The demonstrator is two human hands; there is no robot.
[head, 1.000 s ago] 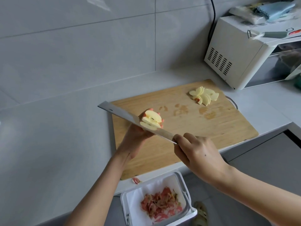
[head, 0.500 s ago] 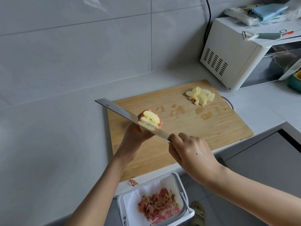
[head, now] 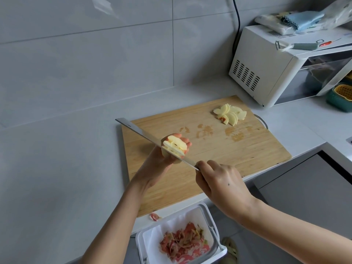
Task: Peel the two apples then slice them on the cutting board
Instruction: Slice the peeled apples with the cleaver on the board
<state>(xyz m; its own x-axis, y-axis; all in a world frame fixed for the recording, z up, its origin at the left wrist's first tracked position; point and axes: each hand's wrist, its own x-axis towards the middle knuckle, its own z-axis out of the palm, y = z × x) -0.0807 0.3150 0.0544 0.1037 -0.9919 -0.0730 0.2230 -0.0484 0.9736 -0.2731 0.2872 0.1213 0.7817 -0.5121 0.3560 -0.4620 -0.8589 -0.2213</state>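
My left hand (head: 162, 164) holds a peeled apple piece (head: 176, 144), cut side up, above the near-left part of the wooden cutting board (head: 247, 149). My right hand (head: 221, 183) grips the handle of a long knife (head: 141, 133); the blade lies across the apple piece, and its tip reaches past the board's left edge. A pile of pale apple slices (head: 230, 115) lies at the board's far right corner. Wet juice marks show in the middle of the board.
A white bin (head: 207, 216) with red peels hangs below the counter edge, and a peel scrap (head: 154, 216) lies on the counter beside it. A white microwave (head: 266, 73) stands at the back right with a peeler (head: 297, 46) and cloths on top. A green container (head: 341, 96) sits at the far right.
Both hands keep their hold on the apple piece and the knife. The view has shifted slightly, and the blade stays on the apple.
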